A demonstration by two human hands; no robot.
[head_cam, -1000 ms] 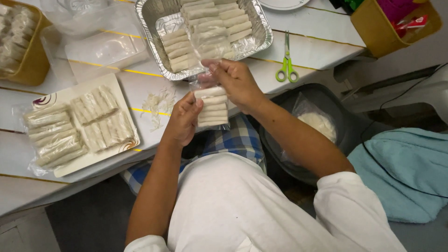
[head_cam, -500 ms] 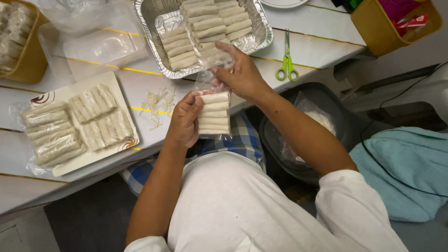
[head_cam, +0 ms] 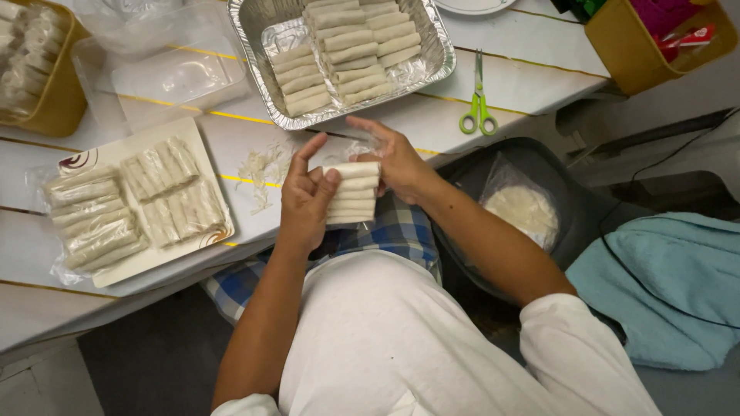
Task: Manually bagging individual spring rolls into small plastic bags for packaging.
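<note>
Spring-roll packet (head_cam: 351, 192) in firm grip of left hand (head_cam: 307, 202) and right hand (head_cam: 397, 160), above table edge (head_cam: 254, 231).

Food-prep kitchen — foil tray (head_cam: 432, 58) of rolls (head_cam: 339, 54), scissors (head_cam: 478, 104).

We see pale cream rolls (head_cam: 351, 193) in a clear bag, and more of the same cream in the shiny silver foil tray (head_cam: 254, 31). The scissors (head_cam: 479, 103) have bright green handles. Our table (head_cam: 509, 81) is white with thin yellow lines. The cloth (head_cam: 385, 231) on the lap is blue-and-white plaid, the shirt (head_cam: 401, 339) white, the towel (head_cam: 671, 285) light teal, and both bins, one at the left (head_cam: 58, 104) and one at the right (head_cam: 624, 46), mustard yellow.
</note>
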